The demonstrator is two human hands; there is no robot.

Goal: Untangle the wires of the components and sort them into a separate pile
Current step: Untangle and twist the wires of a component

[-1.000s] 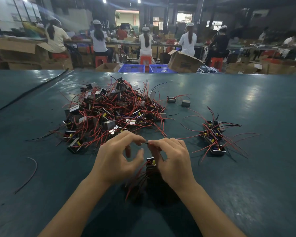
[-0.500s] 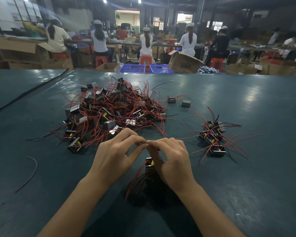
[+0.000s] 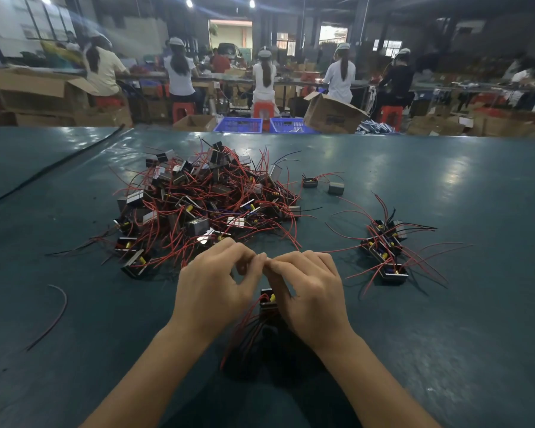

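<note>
A big tangled heap of small black-and-silver components with red wires lies on the green table ahead of me. A smaller sorted pile sits to the right. Between my hands hangs one component, its red wires trailing down toward me. My left hand and my right hand meet at the fingertips just above it, each pinching a thin wire end of that component. The wire between the fingertips is too thin to make out.
Two loose components lie behind the heap. A stray dark-red wire curves at the left. A black cable runs along the table's left seam. Workers, boxes and blue crates stand beyond the far edge.
My fingertips, slightly apart a second ago, have closed together above the component. The component stays hanging between my hands; both piles are unchanged.
</note>
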